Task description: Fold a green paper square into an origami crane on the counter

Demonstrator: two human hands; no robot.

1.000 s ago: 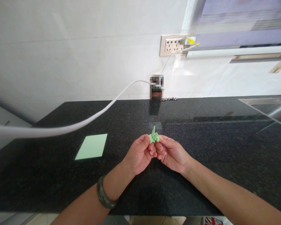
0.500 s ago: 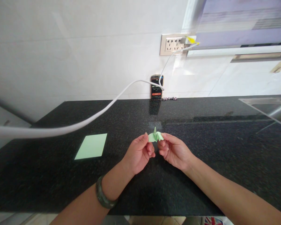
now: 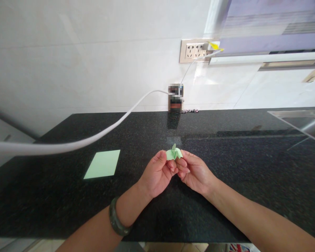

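Note:
Between my two hands is a small light-green origami crane (image 3: 174, 153), its wings spread sideways and a point sticking up in the middle. My left hand (image 3: 158, 171) pinches the left wing between thumb and fingers. On the other side, my right hand (image 3: 195, 171) grips the right wing the same way. The curled fingers of both hands come close together below the paper, and they partly hide its underside. A dark bangle (image 3: 117, 218) circles my left wrist. Flat on the counter, left of my hands, lies a pale-green sheet of paper (image 3: 103, 164).
A black speckled countertop (image 3: 55, 196) runs up to a white tiled wall. Against it leans a phone (image 3: 175, 99), its screen blurred out. A white cable (image 3: 94, 140) stretches across the left side towards the wall socket (image 3: 190, 50). A metal sink (image 3: 312, 122) is at the right.
My hands have drawn slightly closer together, their lower fingers now meeting beneath the crane. The crane's right wing bends down a little more. The paper sheet has stayed put.

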